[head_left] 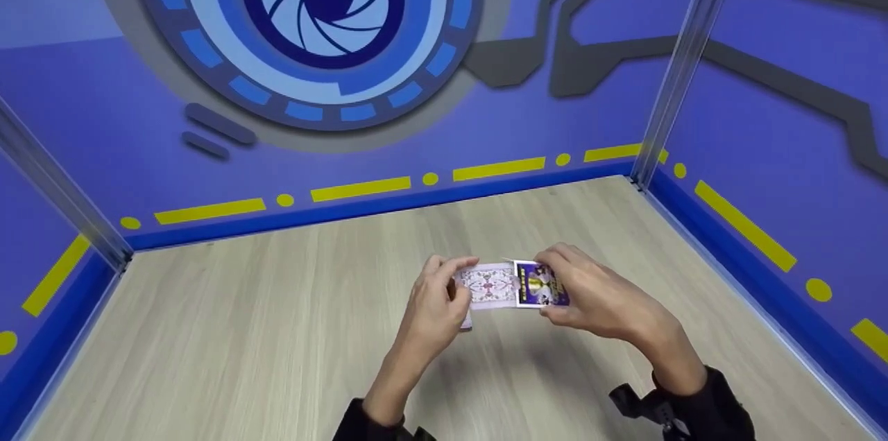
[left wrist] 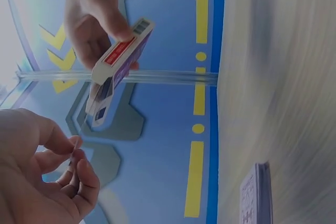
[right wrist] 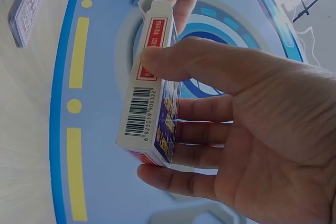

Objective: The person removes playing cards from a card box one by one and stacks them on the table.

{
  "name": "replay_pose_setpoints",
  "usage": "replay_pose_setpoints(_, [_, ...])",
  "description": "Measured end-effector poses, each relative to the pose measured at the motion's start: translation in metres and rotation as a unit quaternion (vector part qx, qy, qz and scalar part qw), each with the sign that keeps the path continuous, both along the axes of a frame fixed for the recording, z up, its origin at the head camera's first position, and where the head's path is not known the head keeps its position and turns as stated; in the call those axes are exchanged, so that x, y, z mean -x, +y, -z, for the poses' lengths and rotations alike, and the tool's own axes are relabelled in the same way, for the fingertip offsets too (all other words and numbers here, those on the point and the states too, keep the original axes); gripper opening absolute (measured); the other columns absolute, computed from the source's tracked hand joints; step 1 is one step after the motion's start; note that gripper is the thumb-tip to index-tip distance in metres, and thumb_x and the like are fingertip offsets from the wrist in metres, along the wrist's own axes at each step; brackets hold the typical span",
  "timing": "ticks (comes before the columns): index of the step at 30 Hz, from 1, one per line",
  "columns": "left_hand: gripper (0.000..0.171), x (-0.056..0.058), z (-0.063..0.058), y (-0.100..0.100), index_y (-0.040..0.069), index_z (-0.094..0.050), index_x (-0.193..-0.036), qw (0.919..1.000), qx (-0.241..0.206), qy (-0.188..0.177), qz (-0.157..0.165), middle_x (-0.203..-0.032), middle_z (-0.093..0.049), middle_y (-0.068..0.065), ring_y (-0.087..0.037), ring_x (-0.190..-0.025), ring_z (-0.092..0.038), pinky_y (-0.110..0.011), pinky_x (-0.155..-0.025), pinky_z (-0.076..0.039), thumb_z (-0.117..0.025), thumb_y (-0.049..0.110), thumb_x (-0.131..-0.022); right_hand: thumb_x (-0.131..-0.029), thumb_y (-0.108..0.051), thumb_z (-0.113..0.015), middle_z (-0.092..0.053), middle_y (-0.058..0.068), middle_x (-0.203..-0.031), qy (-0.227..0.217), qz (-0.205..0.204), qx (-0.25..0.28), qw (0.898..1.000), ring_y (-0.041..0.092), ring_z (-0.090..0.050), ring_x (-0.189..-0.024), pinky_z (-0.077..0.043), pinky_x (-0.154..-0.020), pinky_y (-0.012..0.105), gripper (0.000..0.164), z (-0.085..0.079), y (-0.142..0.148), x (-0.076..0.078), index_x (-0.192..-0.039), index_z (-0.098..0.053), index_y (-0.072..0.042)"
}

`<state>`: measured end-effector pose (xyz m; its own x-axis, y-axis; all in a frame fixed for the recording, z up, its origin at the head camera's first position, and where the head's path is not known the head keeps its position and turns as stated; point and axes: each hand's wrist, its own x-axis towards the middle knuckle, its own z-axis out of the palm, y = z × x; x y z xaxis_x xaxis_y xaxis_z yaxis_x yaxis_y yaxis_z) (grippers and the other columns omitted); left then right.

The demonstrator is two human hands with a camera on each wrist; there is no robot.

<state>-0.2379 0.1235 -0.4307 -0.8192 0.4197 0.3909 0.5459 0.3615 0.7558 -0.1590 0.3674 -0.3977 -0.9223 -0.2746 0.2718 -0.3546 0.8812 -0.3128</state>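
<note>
My right hand (head_left: 603, 295) holds a small playing-card box (head_left: 538, 283) by its narrow sides, thumb on the red-labelled edge with the barcode, as the right wrist view shows. The box's end facing my left hand (head_left: 433, 299) stands open, its flap (left wrist: 100, 114) folded out. Thumb and fingers of the left hand pinch a thin playing card (head_left: 491, 286), red-and-white patterned back up, whose other end reaches the box's mouth. Whether it is one card or more, I cannot tell. A deck of cards (left wrist: 255, 195) lies on the table, mostly hidden behind the left hand in the head view.
A light wood-grain table (head_left: 263, 337) lies below both hands, which are raised above it. Blue-purple printed panels (head_left: 388, 143) wall it at the back and sides, with metal posts (head_left: 669, 80) at the corners.
</note>
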Motion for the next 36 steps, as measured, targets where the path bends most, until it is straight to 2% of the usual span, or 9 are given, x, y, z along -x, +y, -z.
replay_pose_setpoints(4, [0.038,0.0007,-0.0022,-0.0036,0.008,-0.07,-0.128,0.9986,0.05,0.018,-0.002,-0.119,-0.055,-0.007,-0.009,-0.08,-0.052,-0.023,-0.065,-0.044,-0.062,-0.001,-0.092,-0.085,-0.022,-0.085,-0.058,0.006,-0.124,0.003,-0.001,-0.003,1.0,0.014,-0.054,-0.101,-0.051,-0.085,0.035,0.062,-0.0004,0.0001,0.0004,-0.134,-0.055,-0.001])
replay_pose_setpoints(7, [0.036,-0.0012,-0.0025,-0.0039,0.009,-0.068,-0.131,0.9961,0.084,0.026,0.006,-0.128,-0.052,-0.011,-0.011,-0.087,-0.057,-0.025,-0.07,-0.049,-0.065,0.006,-0.095,-0.084,-0.022,-0.085,-0.058,0.005,-0.123,0.01,-0.008,-0.003,1.0,0.014,-0.054,-0.099,-0.051,-0.083,0.035,0.061,0.0003,-0.0001,0.0006,-0.133,-0.056,-0.001])
replay_pose_setpoints(10, [0.036,-0.0033,-0.0013,-0.0022,0.009,-0.066,-0.132,0.9934,0.102,0.05,0.017,-0.137,-0.051,-0.012,-0.018,-0.108,-0.06,-0.032,-0.087,-0.054,-0.069,0.01,-0.096,-0.084,-0.021,-0.085,-0.058,0.006,-0.122,0.008,-0.01,0.0,1.0,0.014,-0.054,-0.098,-0.052,-0.081,0.034,0.061,0.0012,-0.0014,0.001,-0.133,-0.056,-0.001])
replay_pose_setpoints(12, [0.037,-0.0044,0.0,-0.0006,0.01,-0.066,-0.132,0.9907,0.111,0.075,0.025,-0.142,-0.05,-0.012,-0.023,-0.123,-0.056,-0.038,-0.098,-0.052,-0.071,0.011,-0.095,-0.084,-0.021,-0.085,-0.058,0.006,-0.123,0.006,-0.011,0.002,1.0,0.014,-0.054,-0.098,-0.052,-0.081,0.033,0.061,0.0018,-0.0022,0.0013,-0.133,-0.056,0.0])
replay_pose_setpoints(15, [0.033,-0.0054,0.0018,0.0016,0.011,-0.067,-0.127,0.985,0.122,0.114,0.043,-0.146,-0.051,-0.011,-0.026,-0.135,-0.05,-0.042,-0.104,-0.049,-0.073,0.008,-0.094,-0.083,-0.021,-0.086,-0.058,0.006,-0.123,0.004,-0.009,0.0,1.0,0.014,-0.054,-0.098,-0.052,-0.08,0.032,0.061,0.0025,-0.003,0.0015,-0.133,-0.056,-0.001])
replay_pose_setpoints(21, [0.032,-0.0051,0.0031,0.0025,0.009,-0.067,-0.125,0.9794,0.144,0.121,0.073,-0.138,-0.058,-0.005,-0.019,-0.129,-0.055,-0.037,-0.103,-0.05,-0.074,0.012,-0.095,-0.083,-0.021,-0.086,-0.059,0.006,-0.122,0.002,-0.008,0.001,1.0,0.013,-0.054,-0.097,-0.053,-0.078,0.031,0.062,0.0035,-0.0038,0.002,-0.133,-0.056,-0.001])
replay_pose_setpoints(27, [0.063,-0.0053,0.0037,-0.001,0.006,-0.054,-0.146,0.9757,0.167,0.109,0.091,-0.143,-0.053,-0.006,-0.019,-0.129,-0.053,-0.037,-0.105,-0.048,-0.082,0.018,-0.091,-0.083,-0.021,-0.086,-0.059,0.004,-0.121,0.0,-0.012,-0.001,1.0,0.013,-0.053,-0.098,-0.052,-0.08,0.032,0.061,0.0042,-0.0042,0.0022,-0.133,-0.056,-0.002])
replay_pose_setpoints(31, [0.072,-0.0062,0.0046,-0.0013,0.007,-0.05,-0.15,0.9726,0.179,0.118,0.09,-0.144,-0.051,-0.006,-0.019,-0.13,-0.049,-0.036,-0.106,-0.047,-0.085,0.021,-0.088,-0.083,-0.021,-0.086,-0.059,0.004,-0.122,0.007,-0.014,-0.004,1.0,0.013,-0.053,-0.098,-0.052,-0.081,0.032,0.06,0.0041,-0.0043,0.0015,-0.133,-0.057,-0.002])
replay_pose_setpoints(36, [0.067,-0.0049,0.0043,-0.0011,0.008,-0.055,-0.147,0.9703,0.182,0.141,0.075,-0.139,-0.052,-0.007,-0.019,-0.127,-0.049,-0.036,-0.104,-0.048,-0.085,0.022,-0.088,-0.083,-0.02,-0.085,-0.058,0.005,-0.125,0.017,-0.017,-0.005,1.0,0.014,-0.053,-0.101,-0.051,-0.083,0.034,0.06,0.0033,-0.0033,0.001,-0.133,-0.056,-0.002])
